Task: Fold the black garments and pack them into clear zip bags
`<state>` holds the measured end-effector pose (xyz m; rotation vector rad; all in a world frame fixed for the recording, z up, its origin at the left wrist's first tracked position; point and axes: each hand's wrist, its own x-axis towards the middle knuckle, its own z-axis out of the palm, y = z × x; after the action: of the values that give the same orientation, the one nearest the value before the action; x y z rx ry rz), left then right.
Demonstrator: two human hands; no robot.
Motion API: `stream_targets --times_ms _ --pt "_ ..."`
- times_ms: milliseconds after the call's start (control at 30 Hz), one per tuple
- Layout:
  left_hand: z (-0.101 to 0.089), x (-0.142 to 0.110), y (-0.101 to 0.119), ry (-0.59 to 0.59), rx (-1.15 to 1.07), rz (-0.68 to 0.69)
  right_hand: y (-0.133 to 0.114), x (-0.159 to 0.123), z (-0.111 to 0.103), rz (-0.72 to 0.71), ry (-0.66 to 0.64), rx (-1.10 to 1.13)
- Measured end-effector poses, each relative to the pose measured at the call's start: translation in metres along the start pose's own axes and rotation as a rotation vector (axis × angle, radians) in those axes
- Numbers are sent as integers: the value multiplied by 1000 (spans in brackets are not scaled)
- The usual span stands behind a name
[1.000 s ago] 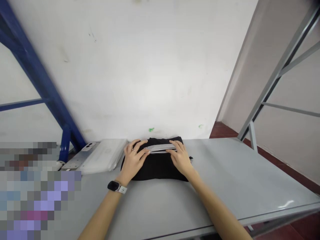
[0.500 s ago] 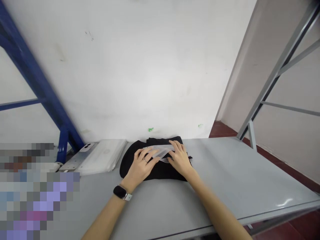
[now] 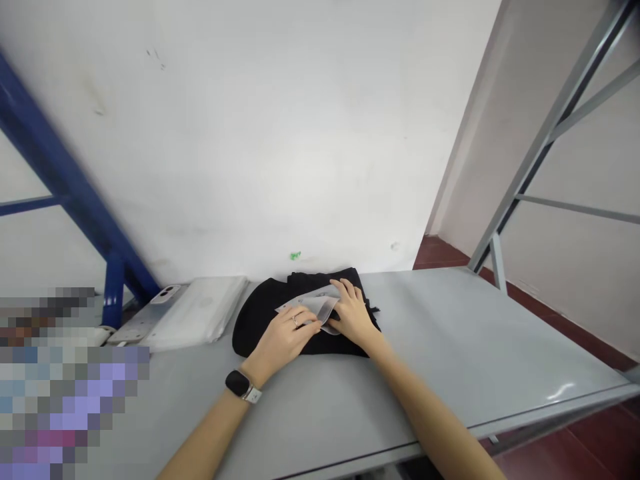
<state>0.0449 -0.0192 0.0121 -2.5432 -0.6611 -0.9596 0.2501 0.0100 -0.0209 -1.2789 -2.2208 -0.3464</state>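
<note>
A folded black garment (image 3: pixel 260 313) lies on the grey table (image 3: pixel 450 347) near the wall. On top of it is a crumpled clear plastic bag (image 3: pixel 313 305). My left hand (image 3: pixel 285 335), with a ring and a smartwatch on the wrist, presses on the near edge of the bag, fingers curled over it. My right hand (image 3: pixel 353 313) lies on the bag's right end with fingers pinching the plastic.
A stack of clear plastic bags (image 3: pixel 200 313) lies left of the garment, beside a grey metal plate with a white phone-like thing (image 3: pixel 165 295). A blue steel frame (image 3: pixel 75 200) stands at left, a grey rack (image 3: pixel 545 133) at right. A blurred patch covers the lower left.
Both hands have drawn the plastic bag together and toward me over the garment; the left hand slid right and nearer. The flat strip of plastic is now crumpled.
</note>
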Motion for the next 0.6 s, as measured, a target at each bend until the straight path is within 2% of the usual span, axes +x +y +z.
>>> stream_targets --times_ms 133,233,367,467,600 --pt "4 -1 -1 -54 -88 -58 3 2 7 1 27 18" --pt "5 -4 -6 -150 -111 -139 2 2 5 28 74 75" --pt "6 -13 -19 -227 -162 -271 -1 3 -7 39 118 204" --pt "5 -20 -30 -228 -244 -337 2 4 -20 31 78 319" --pt "-4 -26 -46 -256 -266 -356 13 6 -38 32 9 484"
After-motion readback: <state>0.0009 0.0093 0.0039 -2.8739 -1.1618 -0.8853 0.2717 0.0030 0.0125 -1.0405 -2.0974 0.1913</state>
